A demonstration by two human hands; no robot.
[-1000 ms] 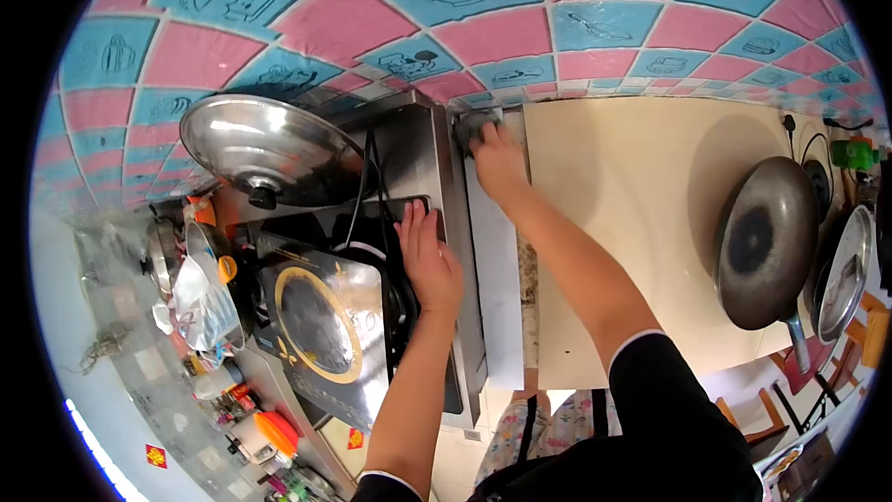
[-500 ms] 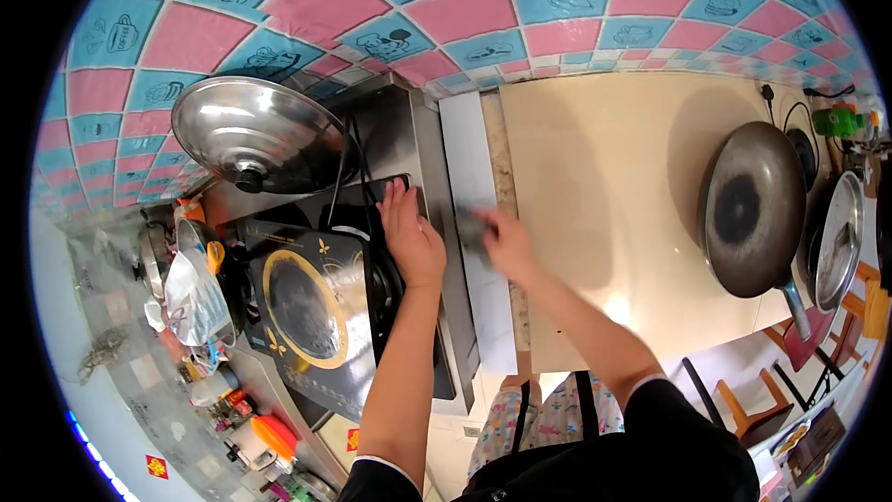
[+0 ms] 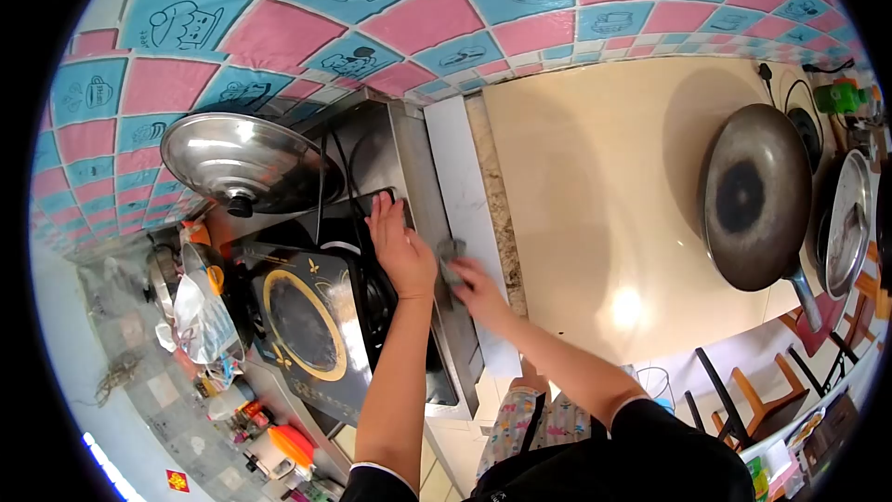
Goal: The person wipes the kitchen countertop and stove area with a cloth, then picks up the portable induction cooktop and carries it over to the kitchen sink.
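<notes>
My right hand (image 3: pixel 479 292) grips a dark grey cloth (image 3: pixel 450 253), pressed against the seam between the steel stove edge (image 3: pixel 425 209) and the white strip of countertop (image 3: pixel 459 167). The cloth is crumpled and partly hidden by my fingers. My left hand (image 3: pixel 401 253) lies with fingers stretched out over the black stove top (image 3: pixel 437 374), holding nothing. Just left of it, a black induction cooker (image 3: pixel 302 325) with a gold ring sits tilted on the stove. A large steel lid (image 3: pixel 243 153) leans against the tiled wall behind.
At right, a wok (image 3: pixel 757 200) stands on the beige counter (image 3: pixel 576 223), with another steel lid (image 3: pixel 847 223) beside it. Black cables (image 3: pixel 325 181) run behind the cooker. Bags and bottles crowd the far left counter. Wooden chairs (image 3: pixel 767 400) stand at lower right.
My right hand has moved left with the cloth, from the white strip to the steel stove edge. My left hand stays at the stove. The camera view has shifted slightly.
</notes>
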